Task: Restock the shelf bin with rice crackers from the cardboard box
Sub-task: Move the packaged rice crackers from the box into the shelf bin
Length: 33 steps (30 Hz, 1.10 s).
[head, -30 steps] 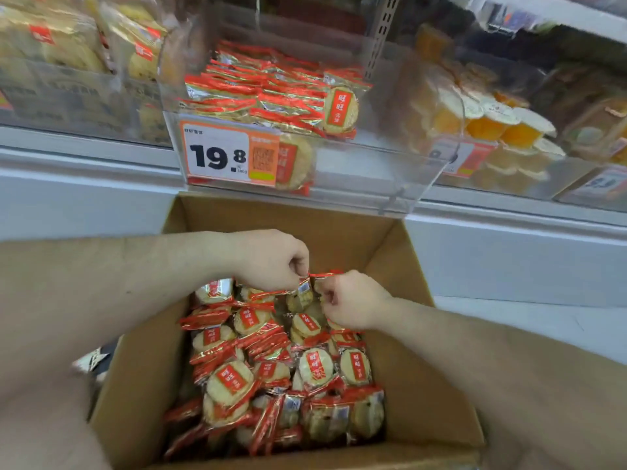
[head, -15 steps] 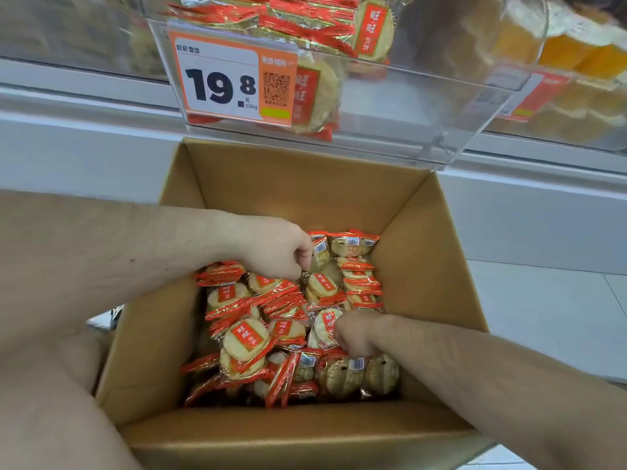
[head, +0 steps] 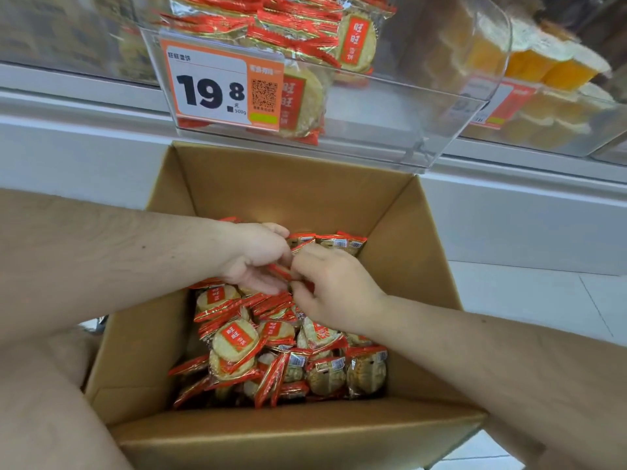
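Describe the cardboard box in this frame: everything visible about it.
The cardboard box is plain brown corrugated card, open at the top, with no print visible inside. It sits directly below the clear shelf bin, its near flap folded toward the camera. It is partly filled with a loose heap of rice cracker packets in red-edged clear wrappers, piled against the left and near walls. The left hand and right hand reach inside, meeting over the packets near the far wall.
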Each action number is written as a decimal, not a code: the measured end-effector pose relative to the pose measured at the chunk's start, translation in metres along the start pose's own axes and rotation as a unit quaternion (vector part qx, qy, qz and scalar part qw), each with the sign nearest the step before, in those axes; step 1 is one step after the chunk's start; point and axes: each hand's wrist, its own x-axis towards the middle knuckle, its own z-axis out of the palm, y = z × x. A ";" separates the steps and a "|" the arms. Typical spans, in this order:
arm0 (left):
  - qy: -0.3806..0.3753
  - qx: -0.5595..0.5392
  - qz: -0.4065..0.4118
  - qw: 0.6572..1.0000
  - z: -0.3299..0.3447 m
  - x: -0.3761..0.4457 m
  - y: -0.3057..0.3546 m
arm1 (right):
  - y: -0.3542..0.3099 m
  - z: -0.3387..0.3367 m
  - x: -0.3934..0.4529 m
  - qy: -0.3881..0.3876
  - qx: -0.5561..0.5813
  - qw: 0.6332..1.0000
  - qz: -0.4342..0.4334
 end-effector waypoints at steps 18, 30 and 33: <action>0.064 0.165 0.095 0.980 -0.037 0.001 -0.008 | 0.060 0.079 -0.046 -0.615 -0.114 0.757 0.190; 0.051 0.103 0.173 0.978 -0.036 -0.016 0.009 | 0.019 -0.091 -0.016 -0.030 -0.038 0.985 0.168; 0.030 0.034 0.196 0.980 -0.028 -0.022 0.017 | 0.012 -0.092 -0.014 0.099 -0.039 0.987 0.119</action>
